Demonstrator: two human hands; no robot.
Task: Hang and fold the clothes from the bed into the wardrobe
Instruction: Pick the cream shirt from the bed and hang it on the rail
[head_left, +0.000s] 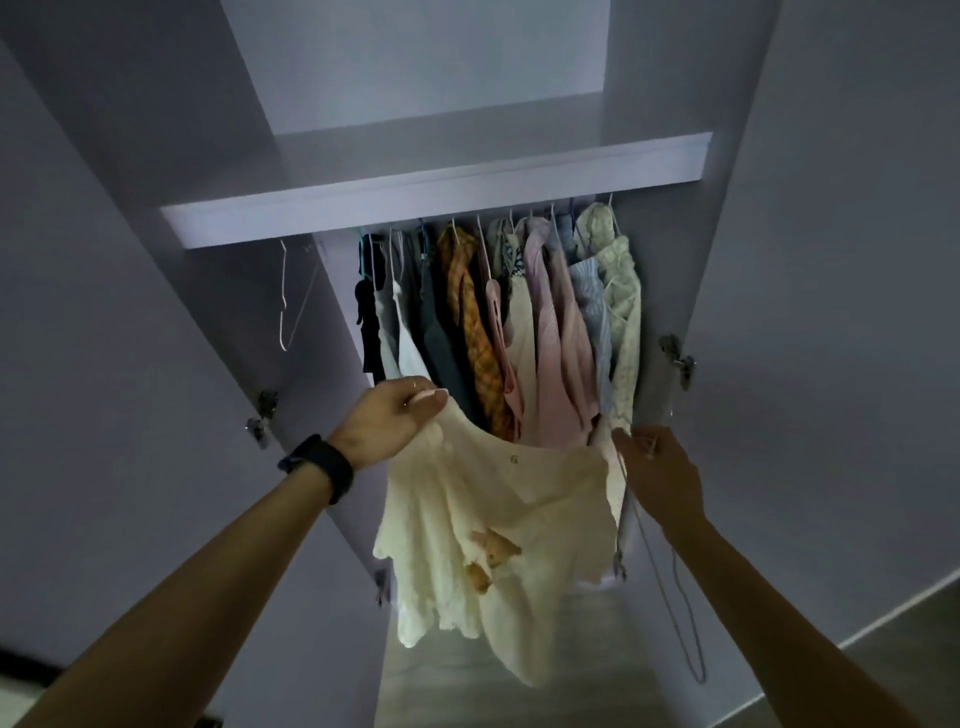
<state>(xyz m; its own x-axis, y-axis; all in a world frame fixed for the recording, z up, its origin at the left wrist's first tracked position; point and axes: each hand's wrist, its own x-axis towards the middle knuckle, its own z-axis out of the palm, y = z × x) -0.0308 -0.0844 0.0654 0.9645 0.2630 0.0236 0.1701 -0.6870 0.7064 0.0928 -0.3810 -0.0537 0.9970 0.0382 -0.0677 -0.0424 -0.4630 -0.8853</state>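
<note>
Cream top (519, 519) with orange print is held up, spread, in front of the open wardrobe (436, 187), below the rail of hung clothes (519, 312). Left hand (387, 421) pinches its left shoulder, thumb over fingers. Right hand (660, 478) has fingers curled round its right edge, fingertips hidden; thin grey wire loop (685, 623) dangles from it. Black wristband (319, 465) on left wrist. Bare wire hanger (291, 301) hangs at the wardrobe's left edge.
</note>
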